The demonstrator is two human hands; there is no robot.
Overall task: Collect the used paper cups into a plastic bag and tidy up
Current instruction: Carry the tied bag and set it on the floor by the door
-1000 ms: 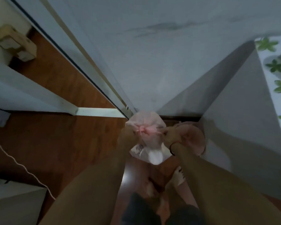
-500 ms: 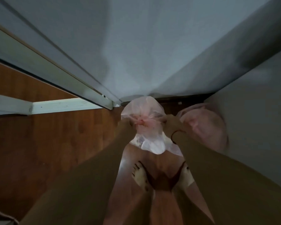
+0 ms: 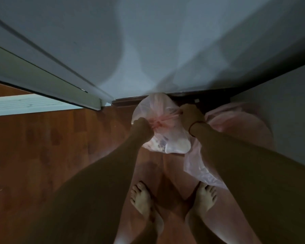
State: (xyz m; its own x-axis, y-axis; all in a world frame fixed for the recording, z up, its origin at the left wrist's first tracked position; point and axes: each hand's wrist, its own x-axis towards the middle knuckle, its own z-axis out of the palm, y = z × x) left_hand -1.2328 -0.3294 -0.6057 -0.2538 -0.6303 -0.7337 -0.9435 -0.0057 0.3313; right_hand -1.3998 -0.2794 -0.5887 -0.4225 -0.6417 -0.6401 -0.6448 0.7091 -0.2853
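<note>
Pink bin liner [image 3: 236, 124] beside bag [image 3: 165, 136]

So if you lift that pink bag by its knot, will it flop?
Probably floppy: the pink bag is thin, crinkled plastic gathered between the left hand and right hand. Likely light, since pale, cup-like shapes show through. It may sag and swing.

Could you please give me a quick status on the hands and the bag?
Left hand and right hand both gripping the gathered neck of the plastic bag, pulling apart. Bag holds whitish contents. Second pink bag close on the right; nothing blocking.
</note>
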